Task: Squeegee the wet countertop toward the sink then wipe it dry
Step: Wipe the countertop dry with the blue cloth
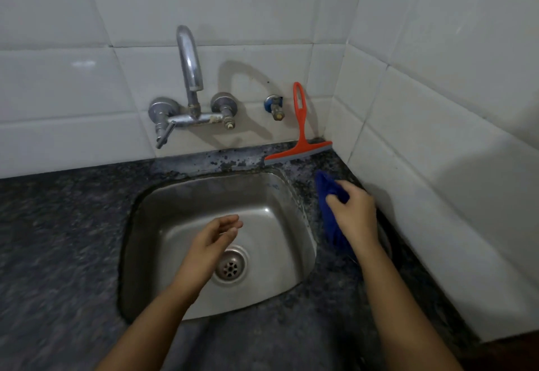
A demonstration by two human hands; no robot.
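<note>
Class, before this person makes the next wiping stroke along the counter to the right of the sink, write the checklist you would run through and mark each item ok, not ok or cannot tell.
1. Right hand grips the blue cloth: ok.
2. Cloth lies on the countertop right of the sink: ok.
3. Orange squeegee is put aside, leaning against the back wall, clear of the cloth: ok.
4. Left hand is empty and out of the wiping path, over the sink: ok.
5. Tap is off, no water running: ok.
6. Counter under the cloth is free of water: cannot tell.
</note>
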